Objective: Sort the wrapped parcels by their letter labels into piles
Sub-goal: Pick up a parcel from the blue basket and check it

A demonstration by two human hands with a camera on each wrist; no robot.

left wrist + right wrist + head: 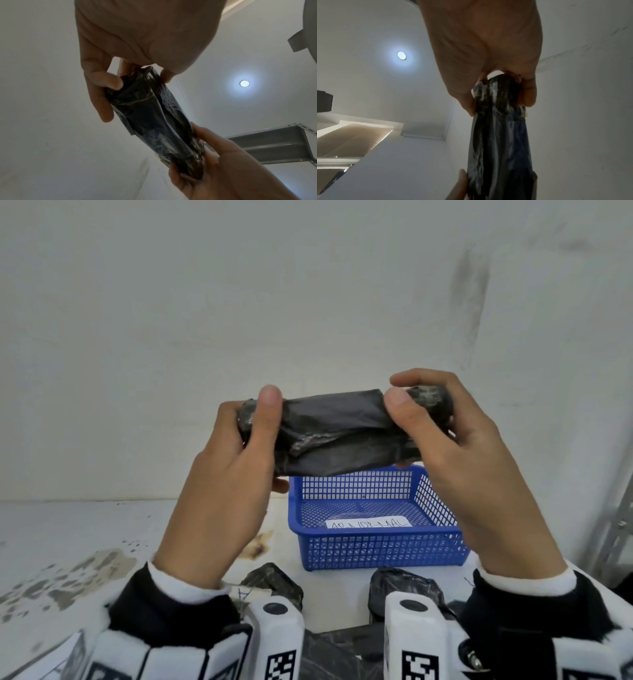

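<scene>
We held a long, crinkled black plastic-wrapped parcel [342, 433] level above the blue mesh basket [376, 539], our left hand [233, 474] and right hand [459, 446] each curling thumb and fingers round one glossy, bunched end.

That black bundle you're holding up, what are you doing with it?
A person holds a black wrapped parcel up in the air, level, with the left hand gripping one end and the right hand the other. No letter label shows on the side facing the head camera. Below it, a blue basket sits on the white table with a paper slip inside reading something like "abnormal". Two more black parcels lie nearer the person.
</scene>
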